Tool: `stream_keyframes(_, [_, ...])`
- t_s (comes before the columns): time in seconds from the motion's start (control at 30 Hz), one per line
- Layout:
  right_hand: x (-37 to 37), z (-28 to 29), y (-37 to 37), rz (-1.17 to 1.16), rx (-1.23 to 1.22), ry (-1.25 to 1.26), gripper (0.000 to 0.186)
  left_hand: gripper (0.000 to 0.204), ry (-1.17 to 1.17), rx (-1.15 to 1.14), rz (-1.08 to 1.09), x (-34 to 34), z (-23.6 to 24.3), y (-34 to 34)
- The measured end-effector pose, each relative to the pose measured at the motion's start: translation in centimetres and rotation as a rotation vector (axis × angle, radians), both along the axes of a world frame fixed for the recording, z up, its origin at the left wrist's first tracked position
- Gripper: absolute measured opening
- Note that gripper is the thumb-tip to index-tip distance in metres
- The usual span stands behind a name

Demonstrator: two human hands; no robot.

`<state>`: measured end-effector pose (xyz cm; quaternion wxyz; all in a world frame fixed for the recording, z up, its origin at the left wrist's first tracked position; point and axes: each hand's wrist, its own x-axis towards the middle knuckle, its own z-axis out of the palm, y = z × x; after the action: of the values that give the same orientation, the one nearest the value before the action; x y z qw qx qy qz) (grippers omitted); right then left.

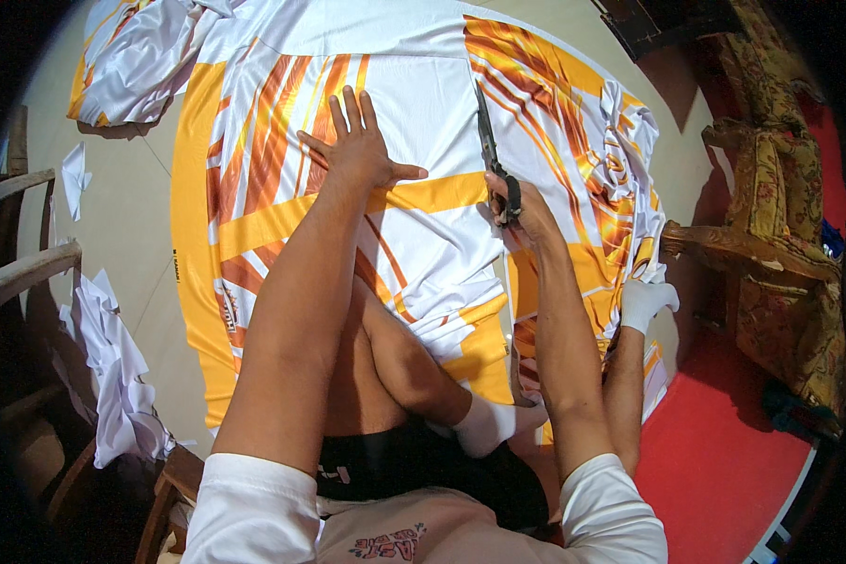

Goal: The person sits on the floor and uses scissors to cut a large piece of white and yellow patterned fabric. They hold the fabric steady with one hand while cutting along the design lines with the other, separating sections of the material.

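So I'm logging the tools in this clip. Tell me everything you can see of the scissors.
The scissors are large and dark, metal by the look, with long blades and black handle loops. They lie over the white, orange and yellow printed fabric spread on the floor, blades pointing away from the person, tip near an orange striped area. The right hand grips the handles with its fingers through the loops. How far the blades are open is hard to tell. The left hand lies flat on the fabric beside them, apart.

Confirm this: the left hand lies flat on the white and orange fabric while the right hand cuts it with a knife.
Not quite. The right hand holds scissors, not a knife; the head view shows the dark blades pointing away across the white and orange fabric. The rest stands: the left hand lies flat on it, fingers spread.
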<state>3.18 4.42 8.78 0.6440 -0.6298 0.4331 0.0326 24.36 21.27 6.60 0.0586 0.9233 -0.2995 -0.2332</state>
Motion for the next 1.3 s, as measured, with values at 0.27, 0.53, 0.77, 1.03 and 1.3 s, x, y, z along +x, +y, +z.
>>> stream_keyframes(0.27, [2.0, 1.7, 0.1, -0.015, 0.031, -0.003, 0.048, 0.161, -0.023, -0.01, -0.004, -0.1, -0.1, 0.1])
stream_keyframes(0.53, [2.5, 0.6, -1.2, -0.01, 0.003, 0.028, 0.049, 0.161, -0.009, -0.001, -0.005, -0.2, 0.1, 0.0])
stream_keyframes(0.77, [3.3, 1.7, -0.1, -0.028, -0.073, -0.037, 0.049, 0.16, -0.032, 0.004, 0.006, -0.2, 0.1, 0.1])
stream_keyframes(1.03, [3.5, 1.7, -1.1, 0.013, 0.001, 0.016, 0.049, 0.161, -0.027, -0.022, 0.007, -0.2, 0.3, 0.2])
stream_keyframes(1.3, [5.0, 1.4, -2.6, 0.039, -0.04, 0.076, 0.057, 0.163, -0.023, -0.069, 0.021, -0.2, 0.2, 0.4])
